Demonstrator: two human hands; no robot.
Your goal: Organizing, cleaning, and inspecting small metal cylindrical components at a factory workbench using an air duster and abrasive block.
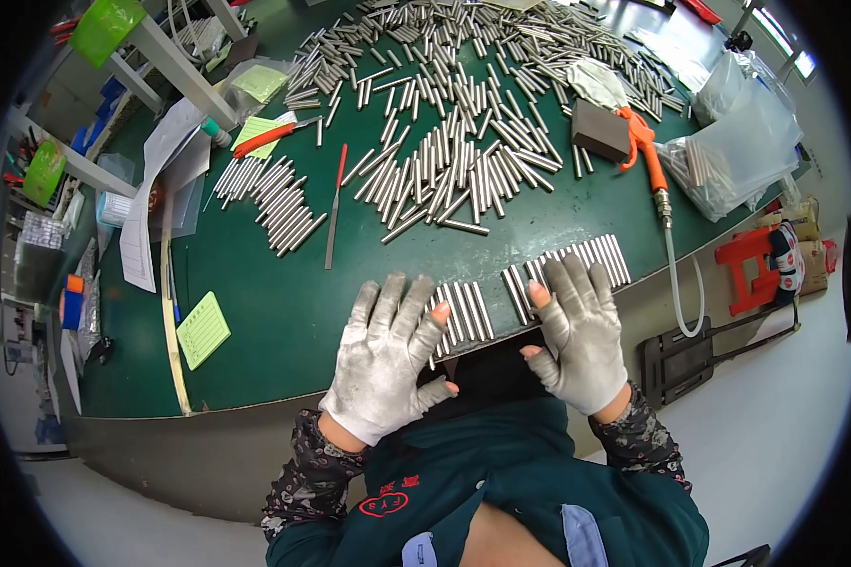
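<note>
My left hand, in a grimy white glove, lies flat with fingers spread at the near edge of the green table, its fingertips over the left end of a row of short metal rods. My right hand, gloved with bare thumb and forefinger tips, rests flat on the right stretch of that row. The rods lie side by side along the table's front edge. Neither hand grips anything.
A big loose heap of metal rods covers the table's middle and back, with a smaller group to the left. A red-handled file, an orange air gun with hose, a dark block, plastic bags, papers and a green note pad lie about.
</note>
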